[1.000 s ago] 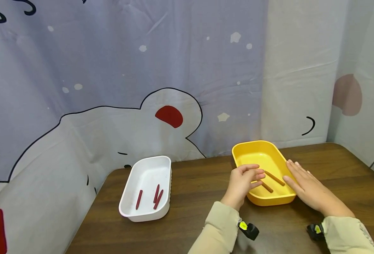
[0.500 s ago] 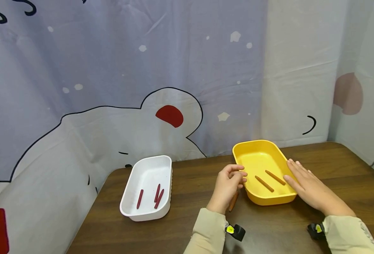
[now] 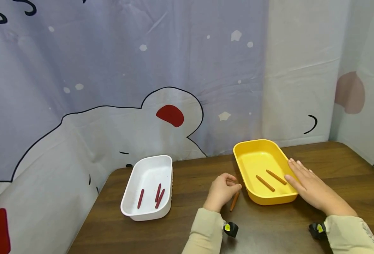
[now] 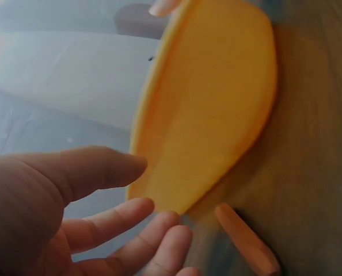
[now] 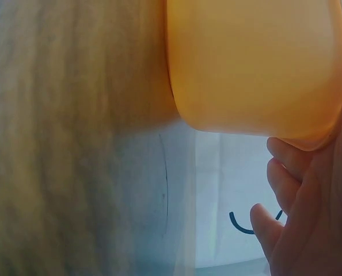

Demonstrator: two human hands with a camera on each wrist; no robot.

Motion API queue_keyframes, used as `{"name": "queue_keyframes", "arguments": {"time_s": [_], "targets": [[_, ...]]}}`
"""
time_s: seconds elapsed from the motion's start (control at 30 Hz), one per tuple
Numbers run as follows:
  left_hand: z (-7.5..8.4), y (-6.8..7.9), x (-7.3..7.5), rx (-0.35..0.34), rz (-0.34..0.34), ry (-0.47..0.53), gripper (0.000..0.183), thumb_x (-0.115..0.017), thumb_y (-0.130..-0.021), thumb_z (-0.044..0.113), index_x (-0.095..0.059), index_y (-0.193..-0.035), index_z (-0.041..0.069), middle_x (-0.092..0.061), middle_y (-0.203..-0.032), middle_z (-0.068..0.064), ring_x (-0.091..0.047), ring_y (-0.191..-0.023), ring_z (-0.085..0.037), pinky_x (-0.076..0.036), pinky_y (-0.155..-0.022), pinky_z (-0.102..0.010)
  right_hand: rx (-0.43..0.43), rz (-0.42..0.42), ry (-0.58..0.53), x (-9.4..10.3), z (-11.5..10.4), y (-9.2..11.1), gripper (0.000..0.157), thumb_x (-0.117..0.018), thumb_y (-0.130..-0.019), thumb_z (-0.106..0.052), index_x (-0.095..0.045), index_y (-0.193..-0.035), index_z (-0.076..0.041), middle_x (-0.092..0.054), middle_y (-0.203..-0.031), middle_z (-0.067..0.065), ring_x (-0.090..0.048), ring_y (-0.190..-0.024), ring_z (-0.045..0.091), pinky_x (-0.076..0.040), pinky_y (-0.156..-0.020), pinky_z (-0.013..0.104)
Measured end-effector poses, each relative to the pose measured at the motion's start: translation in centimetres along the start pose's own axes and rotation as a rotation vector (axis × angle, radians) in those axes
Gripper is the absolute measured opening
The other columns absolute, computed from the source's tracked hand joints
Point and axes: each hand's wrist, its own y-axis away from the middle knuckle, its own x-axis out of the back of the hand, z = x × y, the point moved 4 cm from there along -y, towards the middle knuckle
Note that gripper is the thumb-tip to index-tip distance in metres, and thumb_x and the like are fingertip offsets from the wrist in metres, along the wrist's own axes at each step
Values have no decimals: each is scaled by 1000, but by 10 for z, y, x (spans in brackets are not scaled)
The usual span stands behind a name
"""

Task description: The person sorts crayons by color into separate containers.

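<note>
My left hand (image 3: pixel 221 191) hovers just left of the yellow tray, thumb and fingers apart in the left wrist view and holding nothing. Close beside its fingertips, an orange-brown crayon (image 3: pixel 235 201) lies on the table; the left wrist view also has this crayon (image 4: pixel 247 240) below the tray's side. Two similar crayons, a left one (image 3: pixel 265 183) and a right one (image 3: pixel 276 177), lie inside the yellow tray (image 3: pixel 255 144). With its fingers straight, my right hand (image 3: pixel 314 190) rests against that tray's right rim. Part of the rim is hidden under it.
On the left side of the brown wooden table (image 3: pixel 199 183) stands a white tray (image 3: pixel 147 169) with three dark red crayons (image 3: pixel 140 199) in it. A printed cloth curtain (image 3: pixel 126 63) hangs right behind the table's back edge.
My left hand has moved left and down from over the yellow tray to the table beside it, uncovering the crayons inside and the one on the table. My right hand stays put.
</note>
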Motion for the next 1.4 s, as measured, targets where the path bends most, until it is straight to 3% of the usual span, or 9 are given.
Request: {"name": "queue_keyframes", "arguments": {"time_s": [0.23,0.47,0.63,0.83,1.23,1.4], "targets": [[-6,0,-7,103,-59,-84,37,-82,-85,27,-66,-115,12,-69,-96,-2,-65,-85,-22,-56,-80,-46,-2,-8,4,0,0,-1,67,-36,-112,-35,-14,-159,5,-12,-164,30,-6,-152,47,-1,-121,64],[-7,1,-11,119,-92,-102,40,-84,-83,25,-66,-115,10,-65,-91,0,-61,-79,-17,-55,-78,-40,-1,-8,-13,0,1,1,68,-36,-111,-37,-14,-159,5,-12,-164,29,-4,-153,46,0,-121,63],[-8,0,-13,91,-71,-106,37,-85,-82,17,-68,-112,6,-64,-88,0,-58,-75,-12,-54,-73,-32,-1,-10,-14,1,2,0,68,-36,-111,-38,-13,-160,5,-11,-165,28,-4,-153,46,-2,-120,66],[-9,-2,-16,37,-32,-184,31,-85,-80,11,-71,-106,4,-65,-87,1,-58,-75,-8,-53,-71,-25,6,-7,-11,0,3,0,68,-36,-111,-37,-13,-160,4,-11,-165,28,-4,-153,46,-2,-120,66],[-11,-2,-17,-68,47,-309,24,-85,-75,2,-74,-95,7,-65,-80,4,-57,-74,-9,-51,-72,-21,20,14,-7,-2,2,0,66,-37,-111,-35,-14,-160,4,-12,-165,28,-5,-153,45,2,-123,59],[-11,-3,-17,-59,43,-316,21,-81,-76,0,-74,-94,8,-63,-80,5,-56,-72,-8,-50,-68,-20,11,3,-6,-1,3,0,67,-36,-111,-36,-13,-160,4,-12,-165,29,-4,-153,45,1,-122,62]]}}
